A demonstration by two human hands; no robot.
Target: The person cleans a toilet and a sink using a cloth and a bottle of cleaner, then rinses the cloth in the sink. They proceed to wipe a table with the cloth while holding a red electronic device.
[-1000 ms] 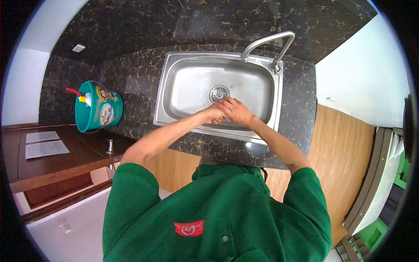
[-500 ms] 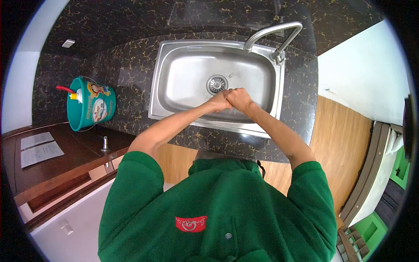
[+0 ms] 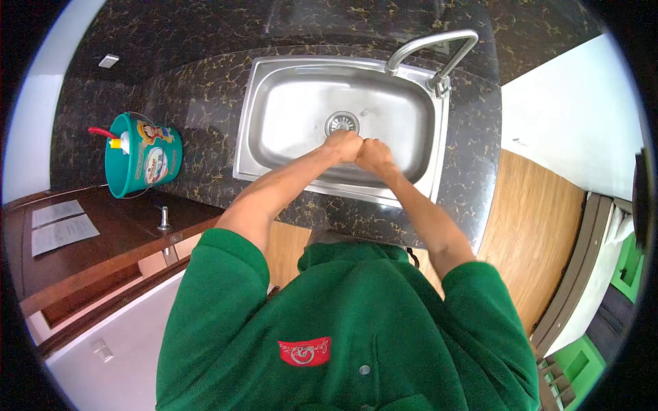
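Observation:
Over the near half of the steel sink (image 3: 274, 161), just below its drain (image 3: 341, 123), my two hands press against each other. My left hand (image 3: 343, 146) is closed, with its knuckles against the other hand. My right hand (image 3: 375, 155) is also closed, touching it from the right side. Whatever the fingers may hold is hidden from view. A curved faucet (image 3: 439, 40) stands at the sink's back right corner, away from both hands.
A teal bucket (image 3: 164, 161) with a yellow-capped bottle (image 3: 120, 144) and a red handle inside lies at the left of the dark counter (image 3: 205, 137). Papers (image 3: 65, 236) and a metal fitting (image 3: 164, 218) are on the brown wooden surface at lower left.
My left hand has moved slightly up and left, and my right hand has shifted a little down. Both stay closed and together. The view has shifted slightly.

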